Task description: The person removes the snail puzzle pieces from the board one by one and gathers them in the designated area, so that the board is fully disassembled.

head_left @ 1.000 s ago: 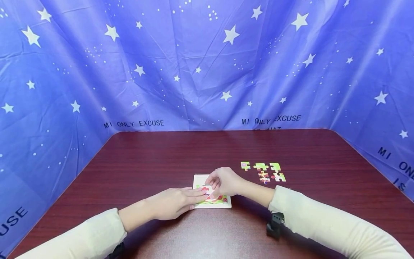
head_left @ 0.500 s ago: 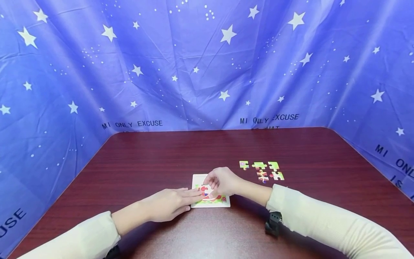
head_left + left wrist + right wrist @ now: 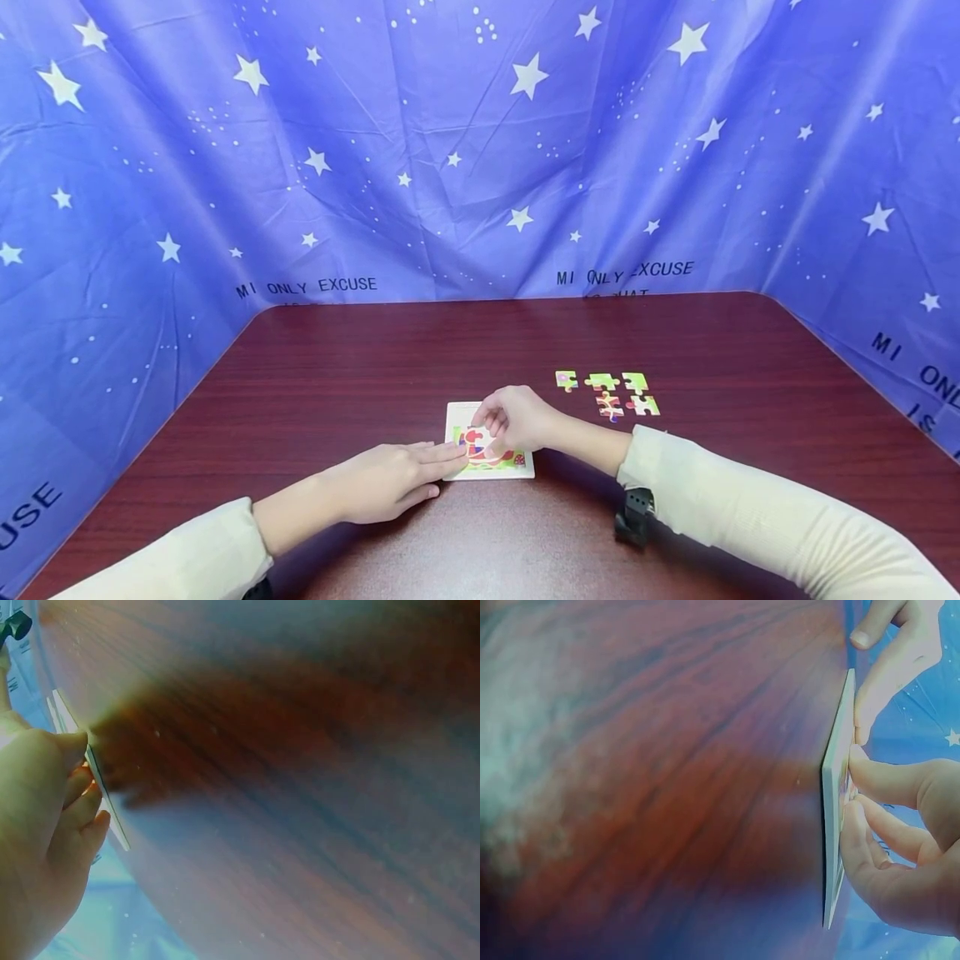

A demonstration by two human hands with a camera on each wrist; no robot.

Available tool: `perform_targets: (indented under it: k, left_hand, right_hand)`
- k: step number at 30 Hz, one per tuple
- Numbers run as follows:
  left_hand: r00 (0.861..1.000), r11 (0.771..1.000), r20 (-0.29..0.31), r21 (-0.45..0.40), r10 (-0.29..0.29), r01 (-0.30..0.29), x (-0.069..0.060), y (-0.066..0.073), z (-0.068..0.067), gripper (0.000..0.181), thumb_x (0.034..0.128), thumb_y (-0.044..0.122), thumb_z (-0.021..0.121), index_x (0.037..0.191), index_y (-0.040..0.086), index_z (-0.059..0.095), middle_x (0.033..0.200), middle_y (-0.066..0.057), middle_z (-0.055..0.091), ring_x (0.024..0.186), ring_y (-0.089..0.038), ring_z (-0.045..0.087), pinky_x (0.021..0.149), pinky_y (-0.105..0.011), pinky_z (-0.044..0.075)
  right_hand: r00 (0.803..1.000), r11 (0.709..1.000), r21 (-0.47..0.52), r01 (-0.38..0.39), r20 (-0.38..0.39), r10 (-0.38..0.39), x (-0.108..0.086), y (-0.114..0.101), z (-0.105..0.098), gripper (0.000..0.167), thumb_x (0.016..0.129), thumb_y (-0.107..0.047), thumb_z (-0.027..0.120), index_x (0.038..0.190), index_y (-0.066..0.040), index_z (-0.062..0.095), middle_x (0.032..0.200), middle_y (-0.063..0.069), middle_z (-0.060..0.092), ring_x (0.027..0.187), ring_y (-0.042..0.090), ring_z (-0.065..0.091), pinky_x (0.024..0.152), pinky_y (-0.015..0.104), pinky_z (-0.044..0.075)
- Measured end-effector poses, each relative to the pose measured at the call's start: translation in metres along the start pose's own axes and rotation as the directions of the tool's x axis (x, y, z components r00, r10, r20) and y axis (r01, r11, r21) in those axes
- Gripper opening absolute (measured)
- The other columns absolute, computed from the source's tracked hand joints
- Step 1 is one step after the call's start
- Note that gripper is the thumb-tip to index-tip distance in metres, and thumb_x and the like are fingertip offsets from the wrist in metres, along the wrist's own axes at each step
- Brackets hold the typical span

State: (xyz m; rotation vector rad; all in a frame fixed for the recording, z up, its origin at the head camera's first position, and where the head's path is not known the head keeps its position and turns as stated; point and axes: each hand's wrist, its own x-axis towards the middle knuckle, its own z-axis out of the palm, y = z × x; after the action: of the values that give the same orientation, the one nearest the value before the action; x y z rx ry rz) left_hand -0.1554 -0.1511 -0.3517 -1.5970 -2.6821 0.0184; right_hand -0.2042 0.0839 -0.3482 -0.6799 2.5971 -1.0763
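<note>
In the head view a square puzzle tray [image 3: 491,476] with a pale rim and a red and green picture lies on the dark red table. My left hand [image 3: 386,482] reaches it from the left, its straight fingertips resting on the picture. Over the tray's right part, my right hand [image 3: 517,423] has curled fingers and pinches a puzzle piece [image 3: 477,436] at the picture; the fingers partly cover it. The right wrist view shows the thumb and fingers of this hand [image 3: 911,832] at the tray [image 3: 829,787] surface.
Several loose puzzle pieces lie to the right behind the tray, among them a green one [image 3: 635,382] and a red and yellow one [image 3: 609,406]. A blue curtain [image 3: 420,150] with white stars hangs around the far side and flanks of the table [image 3: 337,358].
My left hand has drawn back slightly to the left and down, showing more of the picture. The right hand stays in nearly the same place over the tray.
</note>
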Motion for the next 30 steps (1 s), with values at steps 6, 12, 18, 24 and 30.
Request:
perform_targets:
  k: [6, 12, 18, 24, 30]
  left_hand:
    - [1.0, 0.999, 0.02, -0.026, -0.022, 0.022, 0.001, 0.0, -0.001, 0.045, 0.0979, 0.021, 0.054, 0.142, 0.017, 0.049, 0.145, -0.001, 0.052, 0.133, -0.015, 0.052, 0.11, -0.035, 0.045]
    - [0.999, 0.999, 0.022, -0.044, -0.023, 0.024, 0.001, 0.001, 0.0, 0.046, 0.0982, 0.021, 0.054, 0.143, 0.017, 0.047, 0.147, -0.001, 0.05, 0.134, -0.015, 0.051, 0.11, -0.034, 0.045]
    - [1.0, 0.999, 0.013, -0.036, -0.012, 0.013, 0.002, 0.0, -0.002, 0.045, 0.0982, 0.02, 0.053, 0.143, 0.015, 0.048, 0.146, -0.001, 0.05, 0.134, -0.015, 0.051, 0.11, -0.034, 0.044]
    - [1.0, 0.999, 0.022, -0.046, -0.015, 0.016, 0.001, 0.0, -0.002, 0.045, 0.0984, 0.019, 0.053, 0.143, 0.015, 0.047, 0.148, -0.001, 0.049, 0.135, -0.014, 0.049, 0.112, -0.034, 0.043]
    - [1.0, 0.999, 0.009, -0.032, -0.005, 0.005, 0.001, -0.001, -0.001, 0.045, 0.0981, 0.018, 0.053, 0.143, 0.014, 0.048, 0.147, -0.001, 0.05, 0.134, -0.014, 0.05, 0.111, -0.034, 0.044]
  right_hand:
    - [1.0, 0.999, 0.044, 0.001, 0.001, -0.001, 0.002, 0.002, 0.0, 0.031, 0.061, 0.012, 0.08, 0.088, 0.0, 0.069, 0.073, 0.003, 0.062, 0.064, 0.006, 0.054, 0.061, 0.014, 0.051]
    - [0.999, 0.994, 0.106, -0.033, 0.007, 0.033, 0.004, 0.002, -0.001, 0.029, 0.064, 0.009, 0.08, 0.089, -0.001, 0.069, 0.078, 0.006, 0.07, 0.066, 0.006, 0.061, 0.063, 0.017, 0.055]
    - [0.993, 0.967, 0.227, -0.116, 0.017, 0.115, 0.007, 0.001, -0.001, 0.017, 0.073, -0.003, 0.079, 0.087, -0.001, 0.069, 0.079, 0.007, 0.072, 0.064, 0.005, 0.064, 0.061, 0.018, 0.053]
    - [0.987, 0.93, 0.33, -0.162, 0.042, 0.157, 0.01, -0.001, 0.004, 0.015, 0.076, -0.001, 0.077, 0.087, 0.001, 0.066, 0.072, 0.005, 0.071, 0.061, 0.008, 0.066, 0.063, 0.024, 0.059]
    - [0.98, 0.915, 0.356, -0.188, 0.007, 0.198, 0.011, -0.004, 0.008, 0.016, 0.075, 0.003, 0.076, 0.088, 0.001, 0.067, 0.072, 0.007, 0.073, 0.061, 0.012, 0.069, 0.063, 0.027, 0.061]
